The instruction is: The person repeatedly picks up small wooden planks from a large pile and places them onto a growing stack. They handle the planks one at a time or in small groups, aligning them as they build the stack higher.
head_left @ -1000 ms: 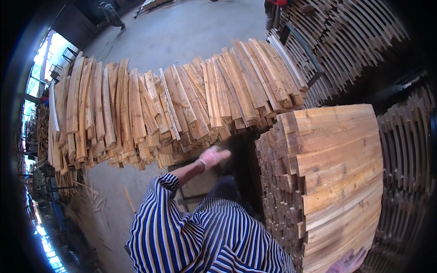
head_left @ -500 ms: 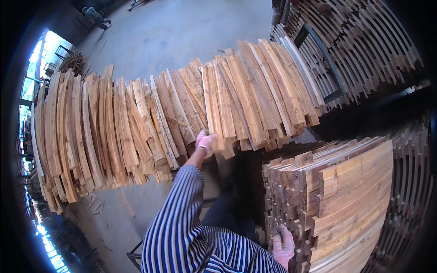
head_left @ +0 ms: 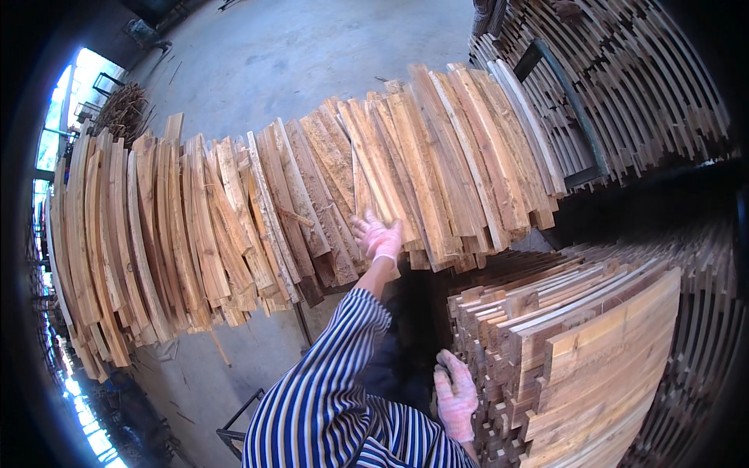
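Many rough wooden boards (head_left: pixel 269 210) lie side by side in a long row across the middle. My left hand (head_left: pixel 377 235), in a pinkish-white glove, has its fingers spread at the near ends of the boards. Beside its fingertips, a pale board (head_left: pixel 370 164) leans across its neighbours; whether the hand touches it is hard to tell. My right hand (head_left: pixel 455 398), also gloved, is raised with fingers stretched out and nothing visible in it. It is beside the uneven board ends of a tall stack of boards (head_left: pixel 608 351) at the lower right.
A dark metal frame (head_left: pixel 573 117) stands at the far right, before more stacked wood strips (head_left: pixel 624 70). A pile of thin sticks (head_left: pixel 123 109) lies at the far left. Part of a person (head_left: pixel 147 35) shows at the upper left. Below my left arm is a metal stand (head_left: pixel 238 421).
My left hand has moved right and its fingers have spread. The near end of the pale board has swung right. My right hand has risen and shifted left along the stack.
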The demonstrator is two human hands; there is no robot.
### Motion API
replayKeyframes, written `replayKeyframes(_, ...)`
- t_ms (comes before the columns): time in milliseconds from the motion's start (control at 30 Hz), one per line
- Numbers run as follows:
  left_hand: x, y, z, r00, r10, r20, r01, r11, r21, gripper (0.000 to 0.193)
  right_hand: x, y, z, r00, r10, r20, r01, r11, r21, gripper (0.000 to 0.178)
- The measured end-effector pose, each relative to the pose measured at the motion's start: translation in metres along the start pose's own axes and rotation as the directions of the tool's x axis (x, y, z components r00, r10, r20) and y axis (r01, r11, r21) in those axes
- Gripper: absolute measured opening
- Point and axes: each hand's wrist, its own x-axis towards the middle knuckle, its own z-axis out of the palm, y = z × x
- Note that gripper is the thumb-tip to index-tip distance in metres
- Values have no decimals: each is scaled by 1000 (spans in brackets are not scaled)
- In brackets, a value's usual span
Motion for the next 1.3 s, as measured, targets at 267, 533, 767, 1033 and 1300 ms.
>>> replayKeyframes(267, 11, -4, -22, 973, -209, 100, 224, 957, -184, 125, 125, 65, 86, 997, 72, 2, -65, 897, 438, 45)
replayKeyframes(533, 75, -68, 49, 991, 21, 131, 46, 870, -491, 97, 175, 66, 118, 999, 3, 38, -19, 896, 443, 45)
replayKeyframes(767, 42, -69, -31, 841, 349, 414, 141, 597, -790, 76, 265, 51, 141, 995, -93, -36, 71, 916, -394, 83)
replayKeyframes(1033, -84, -102, -113, 751, 372, 546, 160, 700, -696, 78, 241, 65, 116, 808, 248, 535, -450, 846, 287, 69)
replayKeyframes(1300, -138, -119, -72, 879, 162, 449, 14, 932, -363, 96, 154, 78, 86, 755, 97, 648, -555, 622, 553, 64)
